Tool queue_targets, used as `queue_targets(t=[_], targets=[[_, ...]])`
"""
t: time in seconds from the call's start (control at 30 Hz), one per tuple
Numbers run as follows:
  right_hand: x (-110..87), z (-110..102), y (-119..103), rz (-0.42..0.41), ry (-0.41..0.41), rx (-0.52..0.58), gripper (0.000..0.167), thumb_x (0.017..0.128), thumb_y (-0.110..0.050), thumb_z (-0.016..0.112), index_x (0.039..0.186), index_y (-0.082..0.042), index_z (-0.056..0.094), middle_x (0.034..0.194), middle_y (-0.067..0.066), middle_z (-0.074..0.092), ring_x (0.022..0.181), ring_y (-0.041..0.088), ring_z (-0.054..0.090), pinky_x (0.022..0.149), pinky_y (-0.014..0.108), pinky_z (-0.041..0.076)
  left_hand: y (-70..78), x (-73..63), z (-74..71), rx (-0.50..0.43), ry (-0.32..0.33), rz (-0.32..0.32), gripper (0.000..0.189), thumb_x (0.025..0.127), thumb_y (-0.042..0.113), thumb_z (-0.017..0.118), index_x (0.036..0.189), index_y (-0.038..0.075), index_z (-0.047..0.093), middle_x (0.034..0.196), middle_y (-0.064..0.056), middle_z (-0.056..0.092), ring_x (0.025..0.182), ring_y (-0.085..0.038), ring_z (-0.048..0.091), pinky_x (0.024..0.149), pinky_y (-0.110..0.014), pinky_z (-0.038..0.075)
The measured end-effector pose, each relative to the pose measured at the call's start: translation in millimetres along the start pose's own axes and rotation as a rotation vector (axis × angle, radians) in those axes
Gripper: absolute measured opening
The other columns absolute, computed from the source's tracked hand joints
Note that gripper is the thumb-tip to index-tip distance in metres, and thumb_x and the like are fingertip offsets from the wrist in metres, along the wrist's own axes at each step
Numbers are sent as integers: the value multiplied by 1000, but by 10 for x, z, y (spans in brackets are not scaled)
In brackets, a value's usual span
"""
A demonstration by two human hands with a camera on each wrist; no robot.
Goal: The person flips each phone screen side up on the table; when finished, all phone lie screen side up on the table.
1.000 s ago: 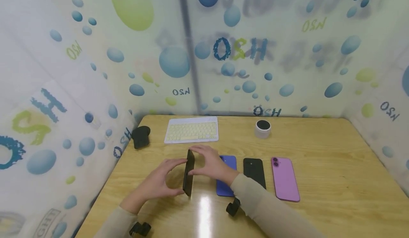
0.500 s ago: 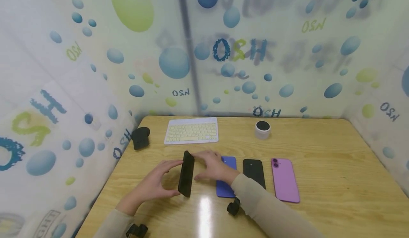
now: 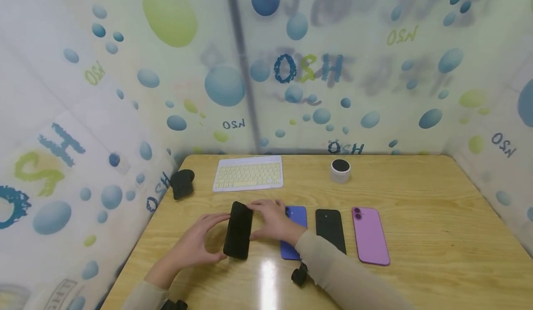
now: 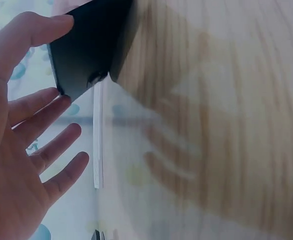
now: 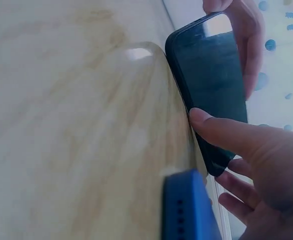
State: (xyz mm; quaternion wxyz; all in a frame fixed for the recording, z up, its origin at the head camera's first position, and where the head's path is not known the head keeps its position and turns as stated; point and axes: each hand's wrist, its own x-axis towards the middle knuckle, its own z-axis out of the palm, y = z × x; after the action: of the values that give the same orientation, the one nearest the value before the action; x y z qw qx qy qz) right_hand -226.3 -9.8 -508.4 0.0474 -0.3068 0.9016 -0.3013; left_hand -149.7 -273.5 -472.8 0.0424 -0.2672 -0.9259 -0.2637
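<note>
A black smartphone (image 3: 238, 230) is tilted between both hands, its dark glossy screen turned upward in the head view. My left hand (image 3: 193, 244) holds its left side, thumb at the near corner and fingertips at the far one. The other two fingers of that hand spread free in the left wrist view. My right hand (image 3: 272, 220) holds the opposite side; in the right wrist view its thumb (image 5: 221, 131) lies over the screen's edge and its fingers reach the far corner. That lower long edge of the phone is right at the tabletop.
To the right lie a blue phone (image 3: 297, 224), partly under the right wrist, a black phone (image 3: 330, 226) and a pink phone (image 3: 370, 236), all backs up. Behind them are a white keyboard (image 3: 248, 173), a small white cylinder (image 3: 340, 171) and a black object (image 3: 182, 183).
The phone has tipped from standing on its long edge toward the left, so its screen now shows broadly from above. Both hands have shifted slightly left with it.
</note>
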Motion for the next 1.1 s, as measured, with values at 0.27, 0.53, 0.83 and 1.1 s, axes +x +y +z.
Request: queue_targets(t=[0.27, 0.53, 0.83, 1.1], targets=[[9, 6, -35, 1, -16, -26, 89, 71, -42, 95, 148, -20, 58, 151, -1, 56, 143, 20, 46, 119, 65, 16, -123, -34, 19, 28, -52, -93, 100, 59, 28, 97, 149, 18, 55, 145, 3, 61, 127, -19, 54, 102, -52, 51], [7, 11, -26, -1, -33, -35, 88, 71, -43, 94, 147, -15, 59, 152, 0, 55, 143, 20, 45, 120, 66, 14, -192, -20, 110, 102, -101, -100, 100, 55, 29, 97, 145, 12, 57, 140, -1, 64, 129, -23, 54, 107, -51, 48], [-43, -71, 15, -22, -68, -27, 84, 78, -47, 87, 150, -16, 56, 156, 0, 51, 149, 23, 40, 120, 67, 11, -111, 39, 85, 133, -149, -75, 97, 60, 42, 96, 144, 10, 59, 149, -7, 57, 132, -29, 50, 108, -56, 45], [-247, -254, 172, -58, -68, 31, 73, 88, -40, 81, 150, -12, 55, 159, 9, 47, 152, 35, 32, 116, 73, 15, 73, 156, 164, 101, -125, -56, 103, 65, 52, 95, 151, 14, 53, 163, -14, 38, 142, -38, 38, 108, -64, 41]])
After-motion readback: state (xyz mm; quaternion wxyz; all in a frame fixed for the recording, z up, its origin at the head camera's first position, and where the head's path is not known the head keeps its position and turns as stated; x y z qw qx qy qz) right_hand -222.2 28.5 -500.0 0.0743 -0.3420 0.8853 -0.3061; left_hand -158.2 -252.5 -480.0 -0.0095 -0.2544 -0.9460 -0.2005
